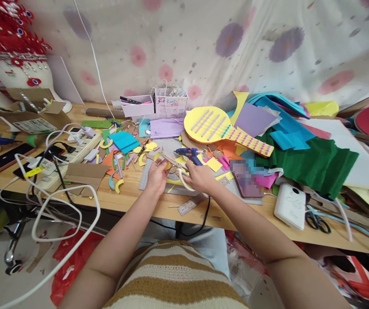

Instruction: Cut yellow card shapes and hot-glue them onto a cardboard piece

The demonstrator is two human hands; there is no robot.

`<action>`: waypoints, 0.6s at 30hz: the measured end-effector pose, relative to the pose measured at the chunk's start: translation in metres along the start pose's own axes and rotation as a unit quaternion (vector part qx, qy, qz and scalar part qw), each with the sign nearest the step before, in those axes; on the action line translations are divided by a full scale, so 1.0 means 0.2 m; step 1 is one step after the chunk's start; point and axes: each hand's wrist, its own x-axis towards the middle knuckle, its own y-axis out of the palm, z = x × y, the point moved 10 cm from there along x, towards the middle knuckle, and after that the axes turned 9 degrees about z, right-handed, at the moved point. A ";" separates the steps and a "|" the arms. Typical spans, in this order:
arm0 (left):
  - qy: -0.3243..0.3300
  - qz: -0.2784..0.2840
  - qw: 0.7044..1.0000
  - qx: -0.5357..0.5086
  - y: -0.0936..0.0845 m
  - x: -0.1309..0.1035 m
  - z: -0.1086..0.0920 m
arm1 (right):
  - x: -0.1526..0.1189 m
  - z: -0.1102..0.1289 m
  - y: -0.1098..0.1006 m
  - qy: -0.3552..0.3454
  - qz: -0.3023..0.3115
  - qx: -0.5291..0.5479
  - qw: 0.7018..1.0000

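My right hand (199, 176) is closed on a pair of scissors (183, 177) with white handles. Their blades point up and left, towards my left hand (157, 175). That hand is closed, its thumb and fingers pinching a small yellow piece of paper (167, 166) beside the blades; part of it is hidden. A blue glue gun (189, 152) lies just beyond my hands. Under them is a grey cutting mat (144, 178) strewn with yellow scraps. Behind, to the right, rests a yellow paper guitar (205, 124) with purple strips and a dotted neck.
On the right lie a phone (247, 182), a white power bank (289, 206), black scissors (318, 222) and crumpled green paper (319, 165). A power strip (71, 161) with looping cables stands left. A ruler (193, 204) lies near the table's front edge. White boxes (171, 105) stand at the back.
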 end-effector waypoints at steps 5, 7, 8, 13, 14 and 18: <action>0.013 -0.001 1.000 0.018 -0.01 0.01 -0.01 | 0.01 0.00 0.01 -0.006 -0.001 -0.004 1.000; 0.018 -0.008 1.000 0.024 -0.02 0.01 -0.02 | 0.01 0.00 0.01 -0.009 -0.003 -0.006 1.000; 0.021 -0.011 0.999 0.026 -0.02 0.01 -0.02 | 0.01 0.00 0.01 -0.010 -0.005 -0.007 1.000; 0.043 -0.015 0.998 0.034 -0.03 0.01 -0.04 | 0.01 0.00 0.02 -0.012 -0.002 -0.011 1.000; 0.045 -0.014 0.998 0.037 -0.03 0.01 -0.04 | 0.01 0.00 0.02 -0.011 0.000 -0.011 1.000; 0.048 -0.004 0.998 0.045 -0.02 0.01 -0.04 | 0.01 0.00 0.03 -0.012 0.013 -0.014 1.000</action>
